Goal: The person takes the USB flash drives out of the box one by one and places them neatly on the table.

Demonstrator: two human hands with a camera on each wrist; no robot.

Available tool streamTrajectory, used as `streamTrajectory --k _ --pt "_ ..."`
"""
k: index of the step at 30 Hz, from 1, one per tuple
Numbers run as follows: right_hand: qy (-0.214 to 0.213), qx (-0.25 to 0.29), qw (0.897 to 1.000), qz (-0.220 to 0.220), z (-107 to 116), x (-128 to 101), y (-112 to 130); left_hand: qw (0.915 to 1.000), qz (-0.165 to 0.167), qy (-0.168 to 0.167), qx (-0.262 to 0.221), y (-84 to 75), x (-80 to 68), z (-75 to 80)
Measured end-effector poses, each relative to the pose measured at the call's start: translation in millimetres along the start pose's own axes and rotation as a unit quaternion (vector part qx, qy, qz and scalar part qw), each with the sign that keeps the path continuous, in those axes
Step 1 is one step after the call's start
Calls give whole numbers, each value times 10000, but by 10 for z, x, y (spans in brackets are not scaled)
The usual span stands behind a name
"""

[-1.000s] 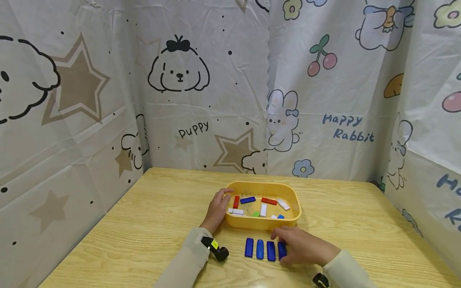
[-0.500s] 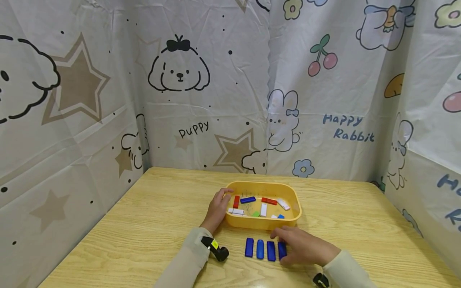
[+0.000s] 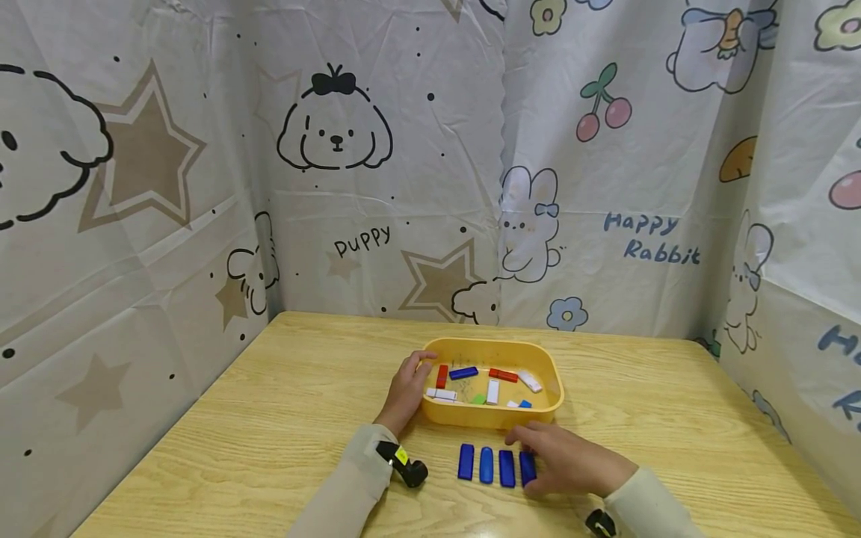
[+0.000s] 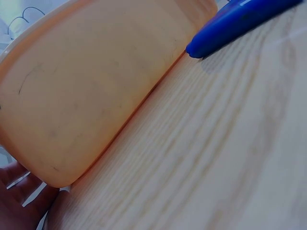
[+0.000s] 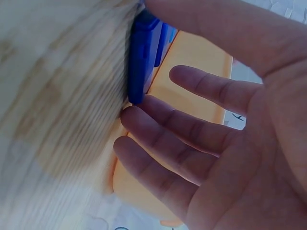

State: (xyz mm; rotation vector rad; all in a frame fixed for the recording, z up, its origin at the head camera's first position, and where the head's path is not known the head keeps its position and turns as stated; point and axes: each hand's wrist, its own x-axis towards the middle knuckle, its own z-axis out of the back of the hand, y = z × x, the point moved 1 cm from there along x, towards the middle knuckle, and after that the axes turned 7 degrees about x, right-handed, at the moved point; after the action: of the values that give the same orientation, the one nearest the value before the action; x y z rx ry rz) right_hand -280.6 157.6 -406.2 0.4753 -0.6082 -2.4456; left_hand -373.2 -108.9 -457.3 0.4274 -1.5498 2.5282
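At the left end of the yellow plastic tub (image 3: 494, 417), my left hand (image 3: 403, 392) grips the rim, with fingertips over the edge. Its other fingers (image 4: 42, 201) lie along the tub's outer wall in the left wrist view. My right hand (image 3: 572, 457) pinches the rightmost blue oblong stick (image 3: 528, 467) lengthwise, thumb at the near end and fingers at the far end. That stick (image 5: 143, 55) lies on the table, shaped somewhat like a USB flash drive. Left of it, more blue sticks (image 3: 507, 468) form a neat row in front of the tub.
Inside the tub lie red sticks (image 3: 503, 375), white sticks (image 3: 493, 392), a blue stick (image 3: 463, 373) and a green piece (image 3: 479, 400), partly hidden by the front wall. A wooden table (image 3: 303, 418) carries everything. Printed cloth (image 3: 377, 202) encloses its back and sides.
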Motion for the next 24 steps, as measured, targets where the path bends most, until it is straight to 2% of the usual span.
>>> streamTrajectory --k 7,13,24 --pt "-99 -20 9999 77 29 -24 25 10000 28 -25 9 1 -3 8" --pt "-283 -74 9983 505 78 -46 56 10000 47 -6 -10 0 -9 17" --pt "-979 -119 9894 1067 209 -91 114 9999 60 -39 82 -10 -24 18"
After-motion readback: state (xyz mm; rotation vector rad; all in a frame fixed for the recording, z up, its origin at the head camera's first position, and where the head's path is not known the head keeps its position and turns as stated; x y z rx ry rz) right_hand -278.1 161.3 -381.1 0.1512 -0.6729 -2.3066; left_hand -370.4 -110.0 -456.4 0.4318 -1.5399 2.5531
